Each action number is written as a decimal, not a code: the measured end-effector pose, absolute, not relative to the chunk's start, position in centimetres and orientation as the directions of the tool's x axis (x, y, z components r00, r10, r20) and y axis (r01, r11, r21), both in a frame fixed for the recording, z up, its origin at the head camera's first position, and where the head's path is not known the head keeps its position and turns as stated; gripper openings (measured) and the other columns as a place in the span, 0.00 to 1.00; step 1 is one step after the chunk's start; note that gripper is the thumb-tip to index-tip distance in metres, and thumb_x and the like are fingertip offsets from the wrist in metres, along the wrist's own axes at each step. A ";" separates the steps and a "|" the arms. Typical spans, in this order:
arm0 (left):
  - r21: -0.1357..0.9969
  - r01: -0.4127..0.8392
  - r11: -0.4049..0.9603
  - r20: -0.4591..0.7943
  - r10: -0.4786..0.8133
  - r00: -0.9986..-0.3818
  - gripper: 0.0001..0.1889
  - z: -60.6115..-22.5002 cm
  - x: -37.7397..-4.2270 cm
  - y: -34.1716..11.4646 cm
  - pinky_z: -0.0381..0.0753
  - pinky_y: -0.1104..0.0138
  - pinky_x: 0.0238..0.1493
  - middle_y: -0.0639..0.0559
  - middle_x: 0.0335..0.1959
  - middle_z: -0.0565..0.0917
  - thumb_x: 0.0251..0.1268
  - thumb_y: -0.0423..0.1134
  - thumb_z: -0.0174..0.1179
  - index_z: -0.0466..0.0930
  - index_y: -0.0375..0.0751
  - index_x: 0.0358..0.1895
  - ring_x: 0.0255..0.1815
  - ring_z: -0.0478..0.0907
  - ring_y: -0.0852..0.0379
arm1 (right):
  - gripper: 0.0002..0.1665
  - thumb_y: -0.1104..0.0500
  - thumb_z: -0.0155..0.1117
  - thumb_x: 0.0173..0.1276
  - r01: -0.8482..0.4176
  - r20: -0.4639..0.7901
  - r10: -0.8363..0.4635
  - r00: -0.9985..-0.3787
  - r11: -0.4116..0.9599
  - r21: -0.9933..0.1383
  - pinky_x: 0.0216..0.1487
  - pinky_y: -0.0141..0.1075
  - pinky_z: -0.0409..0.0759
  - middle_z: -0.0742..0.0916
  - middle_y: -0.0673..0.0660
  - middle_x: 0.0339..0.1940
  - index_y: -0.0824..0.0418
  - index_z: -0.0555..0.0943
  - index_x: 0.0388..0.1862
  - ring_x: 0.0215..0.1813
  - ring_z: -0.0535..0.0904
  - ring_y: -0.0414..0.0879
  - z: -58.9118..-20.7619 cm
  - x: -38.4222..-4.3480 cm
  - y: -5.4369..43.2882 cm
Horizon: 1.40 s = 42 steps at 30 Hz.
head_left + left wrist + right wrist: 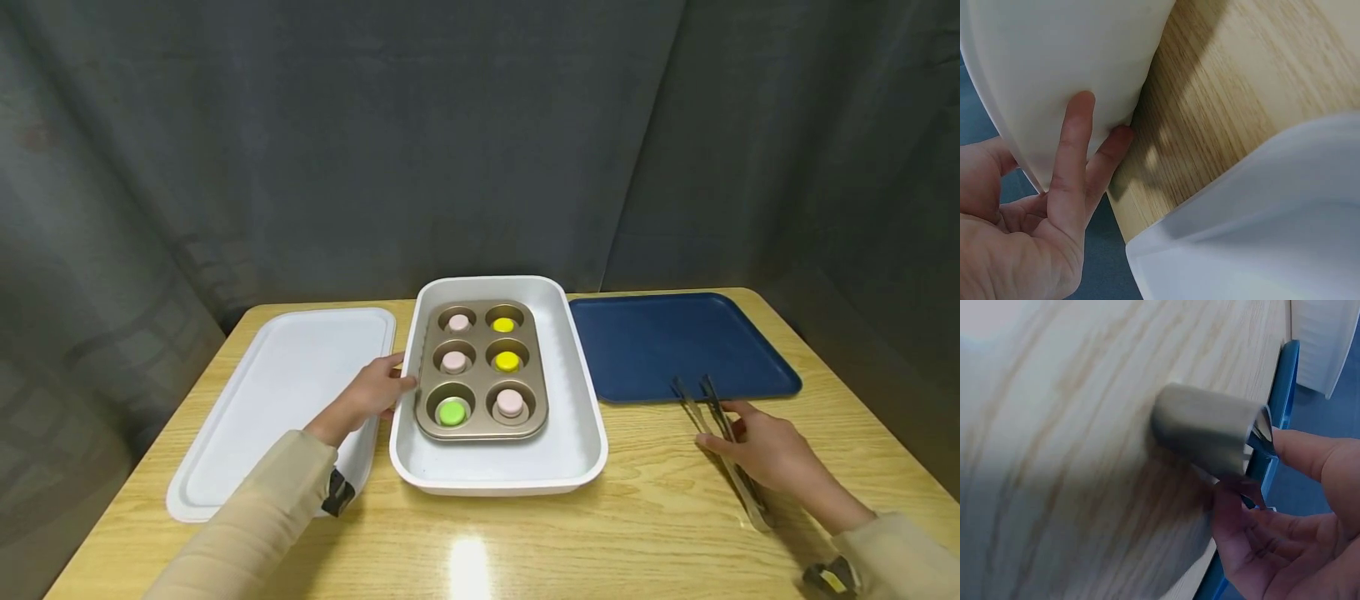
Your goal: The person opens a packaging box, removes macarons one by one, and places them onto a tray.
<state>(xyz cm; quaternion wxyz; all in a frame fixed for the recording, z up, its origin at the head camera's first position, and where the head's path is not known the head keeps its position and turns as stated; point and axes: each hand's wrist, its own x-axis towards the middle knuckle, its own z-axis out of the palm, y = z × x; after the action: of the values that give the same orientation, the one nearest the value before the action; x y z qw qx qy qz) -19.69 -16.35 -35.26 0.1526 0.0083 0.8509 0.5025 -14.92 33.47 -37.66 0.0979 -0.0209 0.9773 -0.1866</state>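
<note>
A deep white tub (pixel 498 482) stands mid-table and holds a bronze-coloured muffin tin (pixel 480 432). Pink, yellow and green macaron-like pieces sit in its cups, such as a green one (pixel 452 413) at front left. My left hand (pixel 372 388) grips the tub's left wall. In the left wrist view its thumb is over the rim, and fingers (pixel 1071 156) lie against the outer side. At the right, my right hand (pixel 776 450) holds metal tongs (pixel 738 483) between thumb and fingers. Their tips are spread apart near the blue tray's front edge. In the right wrist view the tongs' bent end (pixel 1204 428) faces the camera.
A flat white tray (pixel 300 375) lies left of the tub, partly under my left forearm. The dark blue tray (pixel 675 342) lies to the right. Grey curtains (pixel 450 150) hang behind the wooden table (pixel 600 542) and at its sides.
</note>
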 end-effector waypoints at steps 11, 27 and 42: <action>0.852 -0.130 0.508 -0.243 0.163 -0.956 0.26 -35.0 -19.5 -16.4 0.89 0.54 0.37 0.28 0.57 0.80 0.78 0.32 0.50 0.64 0.33 0.75 0.45 0.86 0.40 | 0.40 0.46 0.68 0.71 -0.055 -0.095 -0.101 -0.990 0.915 -0.400 0.32 0.51 0.83 0.84 0.74 0.45 0.81 0.72 0.62 0.41 0.84 0.64 -36.4 -14.9 34.0; 0.858 -0.135 0.496 -0.245 0.166 -0.955 0.25 -35.4 -19.8 -16.4 0.90 0.53 0.38 0.27 0.56 0.80 0.78 0.32 0.49 0.64 0.34 0.75 0.45 0.86 0.39 | 0.35 0.47 0.67 0.73 -0.215 0.019 -0.227 -0.974 0.888 -0.405 0.28 0.38 0.71 0.86 0.56 0.39 0.72 0.76 0.65 0.37 0.79 0.47 -34.0 -15.3 31.9; 0.862 -0.133 0.489 -0.239 0.162 -0.957 0.26 -35.4 -19.7 -16.3 0.90 0.53 0.37 0.27 0.56 0.81 0.77 0.31 0.49 0.64 0.33 0.75 0.45 0.86 0.39 | 0.30 0.46 0.70 0.69 -0.305 0.099 -0.289 -0.952 0.877 -0.371 0.30 0.38 0.71 0.88 0.57 0.41 0.66 0.83 0.61 0.35 0.76 0.46 -30.8 -16.6 29.5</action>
<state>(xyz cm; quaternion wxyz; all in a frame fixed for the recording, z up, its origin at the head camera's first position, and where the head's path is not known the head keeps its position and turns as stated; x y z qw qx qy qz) -19.75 -16.25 -35.42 0.1460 0.0087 0.8504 0.5054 -16.59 29.51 -30.84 -0.0205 -0.1531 0.9686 -0.1948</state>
